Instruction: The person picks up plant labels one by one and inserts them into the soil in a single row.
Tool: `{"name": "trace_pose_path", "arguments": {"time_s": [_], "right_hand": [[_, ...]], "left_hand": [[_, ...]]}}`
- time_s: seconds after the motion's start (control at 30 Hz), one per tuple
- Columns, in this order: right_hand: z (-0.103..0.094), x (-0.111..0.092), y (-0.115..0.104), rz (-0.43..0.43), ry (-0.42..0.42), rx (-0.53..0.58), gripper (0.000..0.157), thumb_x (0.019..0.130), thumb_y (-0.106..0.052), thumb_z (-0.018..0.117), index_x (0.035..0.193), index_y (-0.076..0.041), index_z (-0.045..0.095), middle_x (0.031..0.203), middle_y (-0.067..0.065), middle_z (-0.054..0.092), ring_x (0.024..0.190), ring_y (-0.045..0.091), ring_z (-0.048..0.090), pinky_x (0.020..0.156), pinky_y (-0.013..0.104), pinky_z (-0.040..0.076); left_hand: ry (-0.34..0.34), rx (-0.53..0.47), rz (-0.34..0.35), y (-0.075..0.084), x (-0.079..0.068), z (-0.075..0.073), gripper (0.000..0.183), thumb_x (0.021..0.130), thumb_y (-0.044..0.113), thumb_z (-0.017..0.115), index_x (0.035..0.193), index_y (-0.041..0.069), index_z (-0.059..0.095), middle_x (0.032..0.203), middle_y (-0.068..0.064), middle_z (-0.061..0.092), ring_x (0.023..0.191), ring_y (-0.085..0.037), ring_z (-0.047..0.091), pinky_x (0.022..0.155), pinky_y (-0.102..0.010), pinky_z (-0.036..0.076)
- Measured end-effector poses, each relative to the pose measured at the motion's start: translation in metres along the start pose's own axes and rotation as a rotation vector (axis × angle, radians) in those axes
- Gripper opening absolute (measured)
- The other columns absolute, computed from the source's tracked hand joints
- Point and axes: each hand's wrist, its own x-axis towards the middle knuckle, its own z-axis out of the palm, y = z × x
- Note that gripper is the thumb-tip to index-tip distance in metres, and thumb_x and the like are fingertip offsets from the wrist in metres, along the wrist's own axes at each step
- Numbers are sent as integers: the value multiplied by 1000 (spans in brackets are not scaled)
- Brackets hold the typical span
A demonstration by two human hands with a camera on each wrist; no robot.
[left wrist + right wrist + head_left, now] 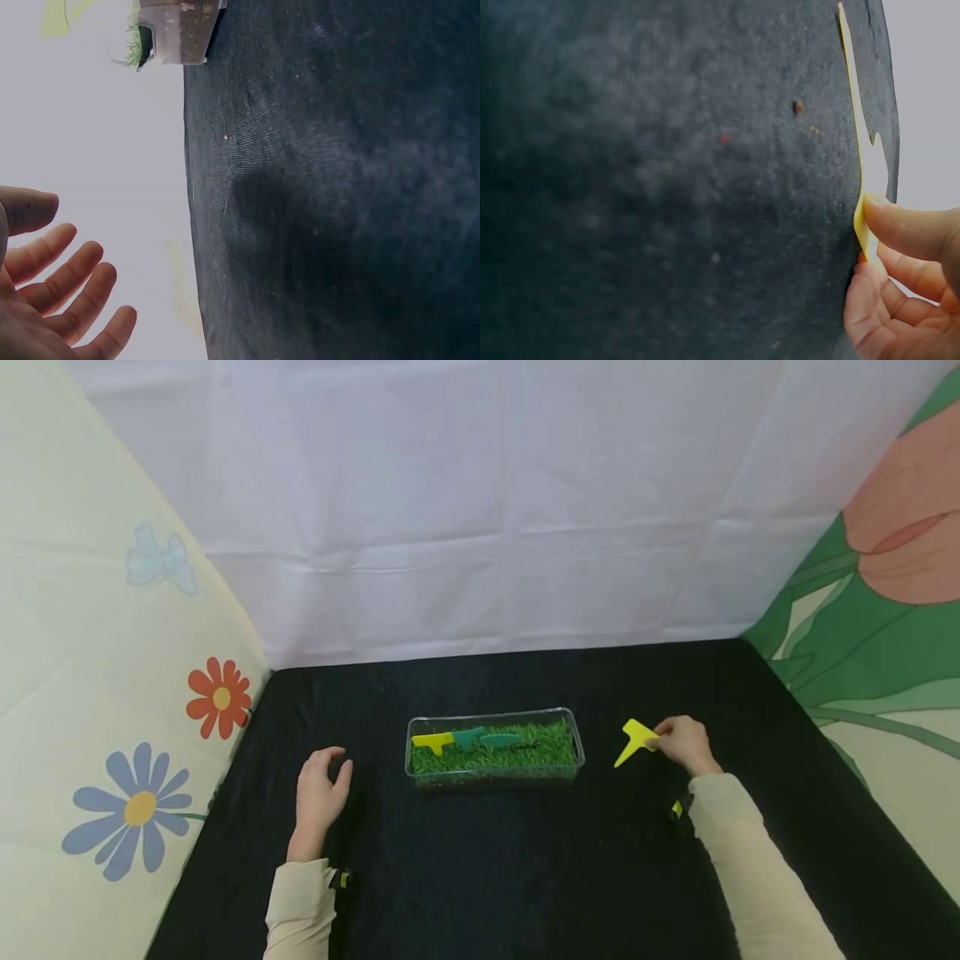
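A yellow T-shaped plant label (634, 739) is pinched at its wide end between the thumb and fingers of my right hand (684, 743). The right wrist view shows the thumb on its face and its thin tip pointing away, close to the black cloth. To the left stands a clear plastic tray (491, 782) of green grass (543, 739). On the grass lie another yellow label (432, 742), a green label (467, 738) and a slim green piece (501, 740). Left of the tray, my left hand (318, 789) holds nothing, its fingers loosely bent and apart.
A black cloth (480, 877) covers the table. Behind it hangs a white sheet (480, 527), and printed flower panels stand on both sides. Small crumbs (799, 107) dot the cloth near my right hand.
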Motion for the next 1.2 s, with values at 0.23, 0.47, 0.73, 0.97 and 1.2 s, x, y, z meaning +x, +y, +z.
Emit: {"name": "trace_pose_path", "arguments": {"time_s": [0.23,0.47,0.73,0.97,1.2], "right_hand": [[0,-4,2,-2,7,61,30,83,-12,64,99,13,59,94,27,58,76,32,56,64,42,48],[1,-4,3,8,54,103,30,82,-11,63,100,13,59,93,27,57,75,31,55,64,42,47],[6,-4,5,34,104,149,27,84,-10,62,100,12,59,96,27,57,75,29,55,59,34,46],[6,-3,6,69,100,187,27,85,-9,61,103,11,59,98,25,57,77,29,54,60,34,45],[2,-4,2,56,97,218,27,87,-9,57,105,11,58,101,27,56,82,31,54,67,38,46]], "left_hand": [[18,-10,25,1,0,2,22,86,6,58,104,-6,57,103,-23,57,96,-36,52,84,-50,40],[3,-12,5,2,0,1,23,87,7,58,105,-6,57,105,-23,56,97,-35,51,86,-50,40],[-1,-11,1,3,0,0,23,87,7,57,106,-6,57,105,-23,56,97,-35,51,85,-50,39],[-6,-13,-6,2,0,1,23,87,7,57,106,-6,56,105,-23,55,97,-35,50,86,-50,39],[-4,-18,-5,1,0,1,23,87,7,57,107,-6,56,105,-23,55,97,-35,50,86,-50,39]]}}
